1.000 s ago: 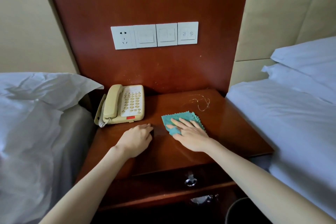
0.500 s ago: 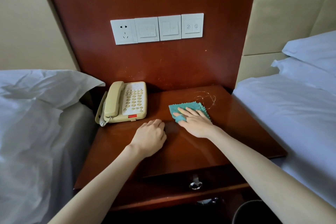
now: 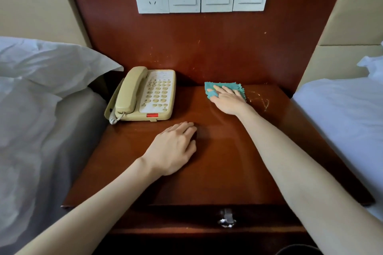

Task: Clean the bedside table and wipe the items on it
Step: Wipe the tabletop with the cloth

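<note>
The right hand point(image 3: 228, 99) presses the teal cloth point(image 3: 226, 86) flat at the back of the desk point(image 3: 238, 161), the left hand point(image 3: 174, 149) rests loose and empty, and a wide swipe left could knock the telephone point(image 3: 145, 95).

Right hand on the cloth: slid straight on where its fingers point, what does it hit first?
Probably the wooden back panel, just behind the teal cloth under the right hand. The fingers angle back and slightly left; the phone sits further left, likely off that line, though depth is unclear.
</note>
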